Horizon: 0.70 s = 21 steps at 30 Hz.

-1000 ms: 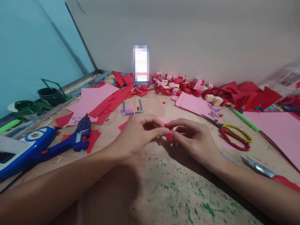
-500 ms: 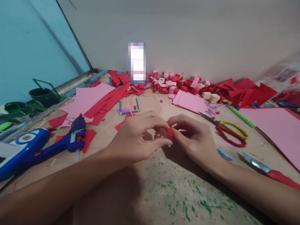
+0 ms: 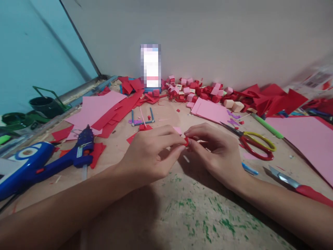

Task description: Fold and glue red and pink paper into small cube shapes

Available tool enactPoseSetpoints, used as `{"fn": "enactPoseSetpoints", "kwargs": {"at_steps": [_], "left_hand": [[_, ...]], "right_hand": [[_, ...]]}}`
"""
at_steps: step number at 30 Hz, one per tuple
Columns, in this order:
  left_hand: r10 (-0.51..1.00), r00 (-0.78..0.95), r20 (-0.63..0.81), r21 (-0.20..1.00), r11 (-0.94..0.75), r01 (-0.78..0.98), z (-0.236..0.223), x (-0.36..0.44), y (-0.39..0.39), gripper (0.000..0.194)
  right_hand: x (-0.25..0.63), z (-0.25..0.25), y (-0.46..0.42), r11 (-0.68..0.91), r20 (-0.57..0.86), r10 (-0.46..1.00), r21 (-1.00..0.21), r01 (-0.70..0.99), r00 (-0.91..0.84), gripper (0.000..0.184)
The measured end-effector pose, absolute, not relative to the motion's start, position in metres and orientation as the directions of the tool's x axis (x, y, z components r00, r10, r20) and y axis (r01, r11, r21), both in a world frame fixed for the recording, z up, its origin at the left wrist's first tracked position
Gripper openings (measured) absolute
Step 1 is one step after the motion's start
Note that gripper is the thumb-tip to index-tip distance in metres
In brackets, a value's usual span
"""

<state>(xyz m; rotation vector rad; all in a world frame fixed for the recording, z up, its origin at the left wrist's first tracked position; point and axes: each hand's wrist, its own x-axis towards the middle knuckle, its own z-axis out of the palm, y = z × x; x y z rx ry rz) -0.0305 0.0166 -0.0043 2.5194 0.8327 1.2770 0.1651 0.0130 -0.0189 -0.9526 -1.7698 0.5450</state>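
Head view: left hand (image 3: pixel 153 152) has closed since the last frame, thumb and index now together at the small red paper piece (image 3: pixel 186 142); they were parted. Right hand (image 3: pixel 220 149) also pinches that piece, thumb against fingers. Piece sits between both sets of fingertips, above the tabletop (image 3: pixel 182 205); its shape is mostly hidden. Clock from piece: paper cubes (image 3: pixel 191 91) 12, lit screen (image 3: pixel 151 66) 11, pink sheets (image 3: pixel 210 111) between 1 and 2, scissors (image 3: pixel 244 136) 3, red-handled cutter (image 3: pixel 298 184) near 4, blue glue gun (image 3: pixel 83 149) 9.
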Motion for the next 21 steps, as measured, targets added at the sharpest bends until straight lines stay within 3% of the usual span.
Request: {"fn": "enactPoseSetpoints", "kwargs": {"at_steps": [3,8,12,16,21], "left_hand": [[0.597,0.451,0.664,0.449,-0.800,0.398,-0.0019,-0.0295,0.0157,0.014],[0.836,0.307,0.455,0.742,-0.547,0.389,0.0040,-0.0262,0.0147,0.015],[0.906,0.253,0.339,0.857,-0.408,0.315,0.0042,-0.0254,0.0173,0.011],[0.879,0.283,0.383,0.823,-0.464,0.328,0.0034,-0.0277,0.0182,0.014],[0.749,0.379,0.544,0.630,-0.663,0.405,0.0008,-0.0305,0.0171,0.015]], "right_hand": [[0.1657,-0.0197,0.0132,0.607,0.582,0.792,-0.715,0.346,-0.187,0.012],[0.1663,-0.0196,0.0126,0.673,0.649,0.732,-0.638,0.374,-0.209,0.013],[0.1669,-0.0199,0.0119,0.727,0.697,0.674,-0.566,0.389,-0.246,0.013],[0.1675,-0.0212,0.0120,0.744,0.703,0.657,-0.547,0.384,-0.270,0.014],[0.1680,-0.0227,0.0128,0.717,0.666,0.691,-0.582,0.384,-0.280,0.015]]}}
